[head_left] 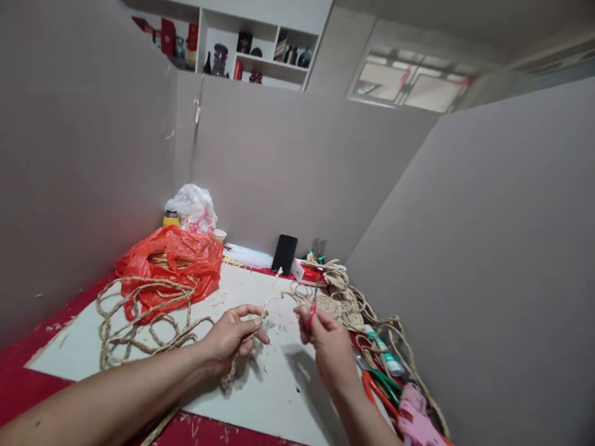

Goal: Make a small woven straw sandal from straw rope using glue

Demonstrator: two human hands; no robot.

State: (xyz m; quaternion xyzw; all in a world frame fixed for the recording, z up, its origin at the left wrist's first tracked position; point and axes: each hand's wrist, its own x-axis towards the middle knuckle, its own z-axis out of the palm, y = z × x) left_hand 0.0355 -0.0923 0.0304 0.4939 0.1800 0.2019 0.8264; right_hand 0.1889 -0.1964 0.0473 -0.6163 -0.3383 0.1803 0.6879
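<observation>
We see our left hand (232,337) pinching a pale, braided, fraying rope (268,300) above the white board (279,384), its end tilted up; our right hand (325,341) grips red scissors (312,308) just beside it.

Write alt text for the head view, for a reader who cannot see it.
A person's left hand pinches a braided straw rope upright while the right hand holds small red scissors beside it, over a white board. More rope spills from an orange bag at left; a phone leans on the back wall.
</observation>
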